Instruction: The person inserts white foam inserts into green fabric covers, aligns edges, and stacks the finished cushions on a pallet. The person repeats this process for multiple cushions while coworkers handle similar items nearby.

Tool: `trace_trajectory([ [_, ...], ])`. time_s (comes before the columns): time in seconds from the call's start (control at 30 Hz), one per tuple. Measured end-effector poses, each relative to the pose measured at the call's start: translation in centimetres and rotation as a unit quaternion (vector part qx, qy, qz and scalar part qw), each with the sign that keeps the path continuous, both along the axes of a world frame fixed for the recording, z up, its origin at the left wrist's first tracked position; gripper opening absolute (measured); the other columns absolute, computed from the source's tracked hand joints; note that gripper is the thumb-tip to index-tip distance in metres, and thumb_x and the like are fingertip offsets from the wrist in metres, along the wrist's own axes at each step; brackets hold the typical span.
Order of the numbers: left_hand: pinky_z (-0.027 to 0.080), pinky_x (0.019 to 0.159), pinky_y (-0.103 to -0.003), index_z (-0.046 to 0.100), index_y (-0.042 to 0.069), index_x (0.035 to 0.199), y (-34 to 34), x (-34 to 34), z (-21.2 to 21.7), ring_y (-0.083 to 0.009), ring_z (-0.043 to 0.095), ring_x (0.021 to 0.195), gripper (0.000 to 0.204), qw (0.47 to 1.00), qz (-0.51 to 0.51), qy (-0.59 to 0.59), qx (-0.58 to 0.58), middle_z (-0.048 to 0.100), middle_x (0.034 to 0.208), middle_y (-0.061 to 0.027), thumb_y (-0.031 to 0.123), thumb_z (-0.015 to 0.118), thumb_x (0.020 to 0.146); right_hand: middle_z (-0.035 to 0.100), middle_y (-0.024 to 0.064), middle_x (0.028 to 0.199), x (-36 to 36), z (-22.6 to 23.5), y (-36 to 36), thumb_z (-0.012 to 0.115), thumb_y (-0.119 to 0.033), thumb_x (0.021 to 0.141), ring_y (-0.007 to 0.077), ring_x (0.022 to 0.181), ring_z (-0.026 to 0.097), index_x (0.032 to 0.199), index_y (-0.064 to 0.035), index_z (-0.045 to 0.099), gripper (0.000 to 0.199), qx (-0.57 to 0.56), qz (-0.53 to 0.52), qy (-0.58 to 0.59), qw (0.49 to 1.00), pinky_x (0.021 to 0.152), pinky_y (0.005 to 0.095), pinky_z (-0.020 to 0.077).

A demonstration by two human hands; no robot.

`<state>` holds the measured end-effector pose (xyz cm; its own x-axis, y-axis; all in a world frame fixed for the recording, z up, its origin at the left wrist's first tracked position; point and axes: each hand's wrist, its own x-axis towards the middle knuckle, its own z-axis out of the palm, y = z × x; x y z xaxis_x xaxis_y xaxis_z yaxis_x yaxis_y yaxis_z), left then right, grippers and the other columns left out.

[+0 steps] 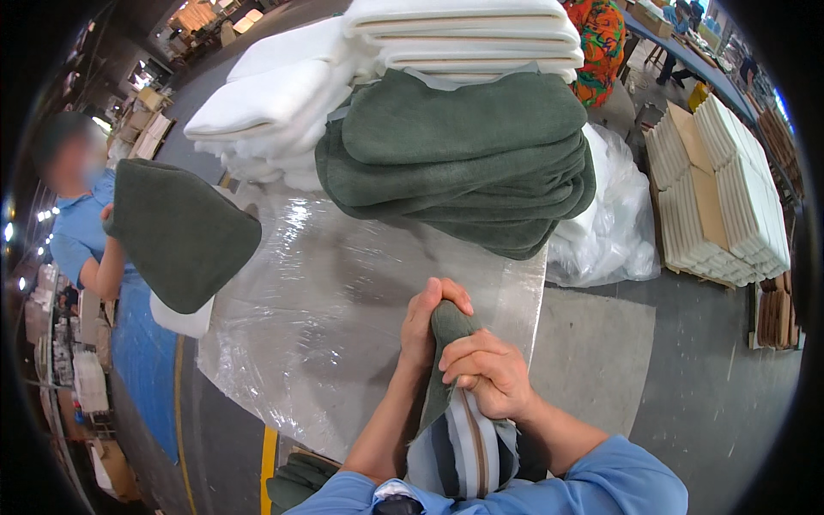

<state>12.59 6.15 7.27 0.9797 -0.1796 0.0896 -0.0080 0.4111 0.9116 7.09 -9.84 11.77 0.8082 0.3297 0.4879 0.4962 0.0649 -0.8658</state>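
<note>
Close to my body, a dark green fabric cushion cover (453, 323) stands on end, its top bunched narrow. From its lower opening shows a white padded filling (464, 436) with a brown layer along its middle. My left hand (421, 330) is closed round the cover's upper left side, fingers over the far edge. Lower down, my right hand (491, 371) grips the cover from the right with fingers curled. Beyond both hands lies a stack of dark green cushion covers (463, 120), some of them folded over each other.
The table (318, 283) is wrapped in shiny plastic film. White padded slabs (266, 94) are piled at its far side, with clear plastic bags (614, 223) to the right. A co-worker in blue (81, 219) holds a green cushion (176, 232) at left. Pale stacked slabs (717, 193) stand farther right.
</note>
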Motion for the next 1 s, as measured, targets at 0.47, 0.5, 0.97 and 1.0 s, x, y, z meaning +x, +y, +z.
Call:
trace_trajectory([
  [0.47,0.045,0.082,-0.029,0.072,0.005,0.090,6.6,-3.3,3.4,-0.0126,0.058,0.087,0.047,0.957,0.167,-0.040,0.232,0.067,0.091,-0.0014,0.043,0.052,0.111,0.069,0.0084,0.139,-3.0,-2.0,-2.5,0.063,-0.020,0.107,0.0235,0.129,0.062,0.136,-0.0047,0.068,0.033,0.101,0.123,0.198,0.967,0.110,0.0392,0.0478],
  [0.5,0.045,0.080,-0.029,0.071,0.006,0.087,8.1,-4.1,4.0,-0.0138,0.059,0.085,0.048,0.942,0.211,-0.048,0.255,0.066,0.088,-0.0019,0.045,0.054,0.110,0.066,0.0082,0.144,-4.8,-2.5,-3.6,0.062,-0.022,0.108,0.0234,0.131,0.061,0.142,-0.0054,0.065,0.038,0.140,0.120,0.258,0.948,0.111,0.0397,0.0467],
  [0.97,0.054,0.098,-0.044,0.062,0.011,0.105,18.5,-27.8,1.6,-0.0267,0.067,0.103,0.041,0.819,0.507,0.270,-0.012,0.068,0.106,-0.0100,0.050,0.055,0.107,0.071,0.0137,0.133,-19.0,-7.5,-9.3,0.024,-0.046,0.120,0.0216,0.129,0.062,0.136,0.0040,0.068,0.069,0.125,-0.048,0.412,0.901,0.118,0.0365,0.0418],
  [1.0,0.053,0.099,-0.045,0.062,0.010,0.108,16.6,-27.5,1.7,-0.0269,0.067,0.106,0.041,0.816,0.503,0.284,-0.013,0.068,0.110,-0.0102,0.050,0.053,0.108,0.071,0.0134,0.133,-18.3,-7.7,-9.8,0.023,-0.049,0.119,0.0215,0.127,0.062,0.137,0.0036,0.067,0.071,0.127,-0.055,0.413,0.900,0.115,0.0363,0.0435],
])
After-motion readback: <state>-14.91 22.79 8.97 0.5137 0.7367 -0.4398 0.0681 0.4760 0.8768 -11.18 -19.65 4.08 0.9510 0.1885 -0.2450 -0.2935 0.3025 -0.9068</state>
